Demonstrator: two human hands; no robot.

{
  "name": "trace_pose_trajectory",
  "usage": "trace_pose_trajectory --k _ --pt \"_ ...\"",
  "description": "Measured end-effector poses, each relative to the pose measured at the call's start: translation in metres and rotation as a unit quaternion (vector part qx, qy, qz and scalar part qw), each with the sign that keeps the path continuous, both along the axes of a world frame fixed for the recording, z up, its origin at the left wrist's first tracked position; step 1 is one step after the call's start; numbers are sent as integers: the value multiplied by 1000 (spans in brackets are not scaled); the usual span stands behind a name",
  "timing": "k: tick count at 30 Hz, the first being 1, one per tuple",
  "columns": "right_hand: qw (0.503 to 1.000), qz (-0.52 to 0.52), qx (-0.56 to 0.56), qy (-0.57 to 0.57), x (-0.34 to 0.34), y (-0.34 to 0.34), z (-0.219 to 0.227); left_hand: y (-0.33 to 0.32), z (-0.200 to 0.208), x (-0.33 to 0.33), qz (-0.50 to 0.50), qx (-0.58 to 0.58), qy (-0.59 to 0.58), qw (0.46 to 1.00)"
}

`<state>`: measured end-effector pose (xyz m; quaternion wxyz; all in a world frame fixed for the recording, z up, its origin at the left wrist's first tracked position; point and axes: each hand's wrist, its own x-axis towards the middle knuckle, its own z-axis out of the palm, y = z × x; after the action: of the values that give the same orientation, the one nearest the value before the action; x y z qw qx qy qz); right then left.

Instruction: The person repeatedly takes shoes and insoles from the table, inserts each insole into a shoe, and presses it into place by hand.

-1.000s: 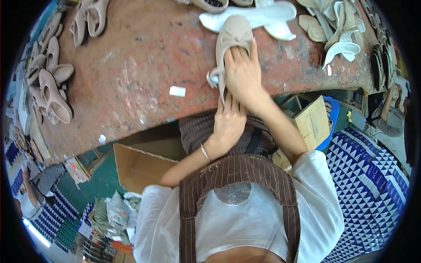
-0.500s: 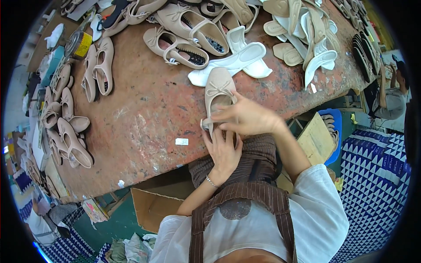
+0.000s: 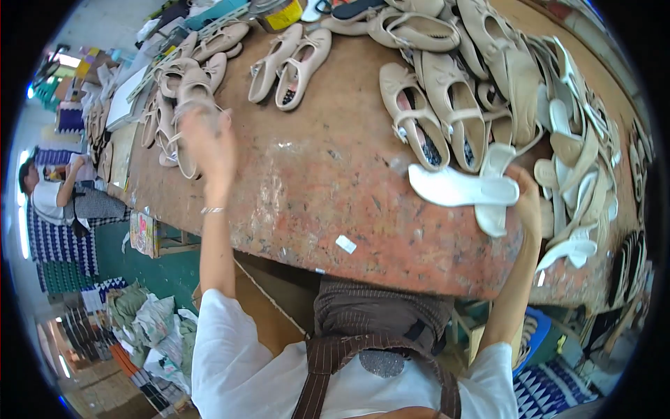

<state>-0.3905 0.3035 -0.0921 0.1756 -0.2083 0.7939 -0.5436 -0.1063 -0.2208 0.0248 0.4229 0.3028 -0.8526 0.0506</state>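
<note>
Stretched out to the left, my left hand (image 3: 213, 150) is over a cluster of beige bow-front shoes (image 3: 194, 85) on the table. Motion smears its fingers, so whether they grip a shoe cannot be made out. My right hand (image 3: 528, 202) is closed on the end of a white insole (image 3: 453, 187) at the right. That insole lies across a second white insole (image 3: 493, 222). Just beyond them stand beige strap shoes (image 3: 413, 115) with dark patterned linings.
A worn reddish-brown table (image 3: 307, 188) carries a small white label (image 3: 345, 244). Another beige pair (image 3: 302, 68) stands at the back, near a yellow-labelled tin (image 3: 279, 14). Beige and white insoles (image 3: 569, 150) are heaped at the right. A co-worker (image 3: 56, 192) is at far left.
The view has turned left. Both hands have left the beige shoe at the table's front edge: my left hand swung to the left shoes, my right hand to the white insoles.
</note>
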Motion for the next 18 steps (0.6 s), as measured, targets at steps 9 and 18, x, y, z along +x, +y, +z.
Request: trace_pose_trajectory --k 9,18 --pt "974 -190 120 11 2 77 57 -63 -103 -164 71 326 42 942" --pt "921 -258 -290 -30 72 90 117 -15 -5 -73 -238 262 167 920"
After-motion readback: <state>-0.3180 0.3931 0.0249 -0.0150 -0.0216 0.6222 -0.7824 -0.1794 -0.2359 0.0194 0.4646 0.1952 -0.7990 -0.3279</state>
